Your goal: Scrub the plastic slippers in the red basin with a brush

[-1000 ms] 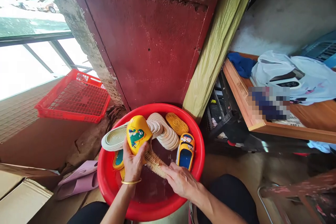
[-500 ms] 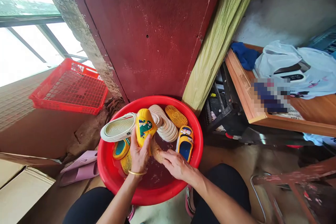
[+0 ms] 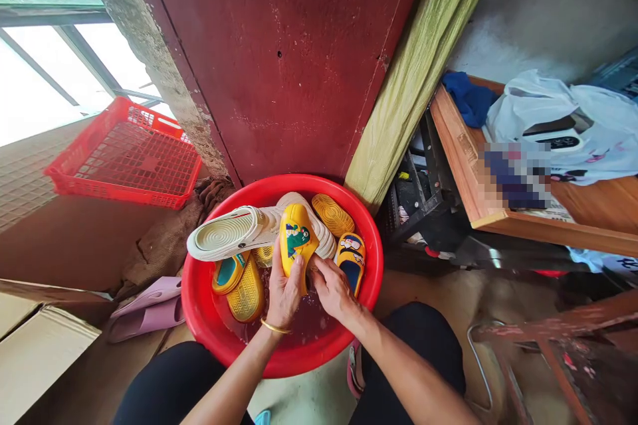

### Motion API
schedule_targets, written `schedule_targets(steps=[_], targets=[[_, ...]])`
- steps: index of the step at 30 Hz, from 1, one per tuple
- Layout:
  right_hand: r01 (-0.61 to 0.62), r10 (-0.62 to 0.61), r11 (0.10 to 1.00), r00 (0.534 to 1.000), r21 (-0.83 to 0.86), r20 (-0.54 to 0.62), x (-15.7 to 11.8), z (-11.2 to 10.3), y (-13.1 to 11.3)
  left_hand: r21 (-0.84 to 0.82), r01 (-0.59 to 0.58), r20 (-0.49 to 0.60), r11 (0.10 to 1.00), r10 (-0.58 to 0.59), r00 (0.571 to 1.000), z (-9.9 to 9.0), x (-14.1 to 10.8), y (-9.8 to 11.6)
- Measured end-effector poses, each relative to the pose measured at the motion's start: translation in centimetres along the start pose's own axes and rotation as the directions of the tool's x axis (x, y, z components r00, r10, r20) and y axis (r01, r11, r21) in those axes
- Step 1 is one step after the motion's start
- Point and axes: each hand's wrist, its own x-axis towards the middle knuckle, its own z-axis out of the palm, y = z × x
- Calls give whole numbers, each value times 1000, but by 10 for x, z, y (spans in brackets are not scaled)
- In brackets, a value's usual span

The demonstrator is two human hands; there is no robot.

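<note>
My left hand (image 3: 284, 295) grips a yellow child's slipper (image 3: 298, 242) with a green dinosaur print, holding it upright over a red plastic basin (image 3: 196, 299) of shallow water. My right hand (image 3: 333, 289) presses against the slipper's side, its fingers closed over a bristle brush that is almost entirely hidden. A white slipper (image 3: 224, 234) lies across the basin's left side. Beside it are a cream slipper (image 3: 323, 242), a yellow sole (image 3: 333, 214), a yellow-and-blue slipper (image 3: 351, 259), and a yellow slipper (image 3: 245, 292).
A red plastic crate (image 3: 129, 156) and pink slippers (image 3: 147, 311) lie left of the basin, with cardboard (image 3: 42, 362) below them. A red metal panel (image 3: 279, 60) rises behind it. To the right stand a wooden shelf edge (image 3: 461, 159) and a white plastic bag (image 3: 563, 123).
The held slipper has moved right and stands more upright. My hands have come closer together, with the brush now covered by my right hand. The white slipper has shifted, and the view has tilted slightly.
</note>
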Motion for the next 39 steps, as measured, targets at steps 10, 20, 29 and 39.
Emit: schedule_targets(steps=[10,20,29,39], targets=[[129,-16,961,910,-245,415,-33,-50,6,328,-353,-70,876,395,916,-51,45,26],[-10,-4,996,986,-85,-169,-28,-49,11,518,-473,81,713,509,857,-55,39,17],[-138,148,989,965,62,-218,-17,-27,4,405,-399,77,823,404,911,-44,32,20],[-140,145,989,981,49,-130,-22,-22,6,435,-447,105,782,449,887,-47,27,3]])
